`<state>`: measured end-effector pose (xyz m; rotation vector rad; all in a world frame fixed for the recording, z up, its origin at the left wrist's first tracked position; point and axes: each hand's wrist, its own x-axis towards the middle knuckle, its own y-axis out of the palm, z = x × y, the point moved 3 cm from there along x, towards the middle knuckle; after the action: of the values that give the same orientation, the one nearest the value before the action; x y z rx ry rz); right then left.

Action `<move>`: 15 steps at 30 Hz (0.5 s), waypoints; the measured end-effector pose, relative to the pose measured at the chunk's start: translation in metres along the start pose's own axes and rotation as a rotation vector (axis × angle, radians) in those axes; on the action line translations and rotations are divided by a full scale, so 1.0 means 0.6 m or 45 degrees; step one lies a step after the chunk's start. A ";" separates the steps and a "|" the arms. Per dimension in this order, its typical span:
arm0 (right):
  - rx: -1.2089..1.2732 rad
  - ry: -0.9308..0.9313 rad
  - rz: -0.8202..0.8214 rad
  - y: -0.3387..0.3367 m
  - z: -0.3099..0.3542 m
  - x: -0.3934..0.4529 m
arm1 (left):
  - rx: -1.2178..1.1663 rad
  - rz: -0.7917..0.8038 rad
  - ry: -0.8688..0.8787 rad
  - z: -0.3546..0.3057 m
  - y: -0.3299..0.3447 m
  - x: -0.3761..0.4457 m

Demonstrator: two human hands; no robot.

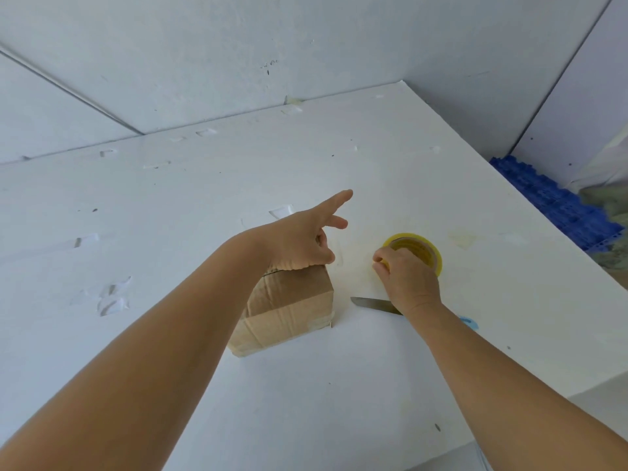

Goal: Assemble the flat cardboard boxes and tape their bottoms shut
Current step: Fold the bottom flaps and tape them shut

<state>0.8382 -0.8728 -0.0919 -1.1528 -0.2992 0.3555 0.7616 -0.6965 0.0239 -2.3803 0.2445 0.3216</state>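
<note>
Box under left hand's heel; right hand grips tape roll above scissors.

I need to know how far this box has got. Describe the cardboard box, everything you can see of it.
The cardboard box is a small brown corrugated carton, already folded up into shape and standing on the white table, left of the yellow tape roll and the knife. Its near side looks creased, and strips of clear tape run round its lower edges and corner. The left hand rests on its top far edge, forefinger stretched out beyond. The top face is mostly hidden by that hand, so its flaps cannot be judged.
</note>
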 end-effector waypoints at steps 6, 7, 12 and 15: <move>0.394 0.105 -0.114 -0.052 0.050 -0.004 | 0.084 -0.109 -0.015 0.009 0.004 -0.007; 0.704 0.212 -0.036 -0.060 0.067 -0.008 | 0.097 -0.140 -0.028 0.010 0.004 -0.009; 1.519 0.474 0.545 -0.051 0.138 -0.049 | 0.340 -0.420 -0.102 0.009 0.001 -0.026; 1.736 0.551 0.510 -0.040 0.148 -0.054 | 0.461 -0.592 -0.181 0.008 0.007 -0.048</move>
<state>0.7754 -0.8215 -0.0376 0.0997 0.5298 0.5145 0.7322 -0.6941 0.0264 -1.9716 -0.2933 0.2027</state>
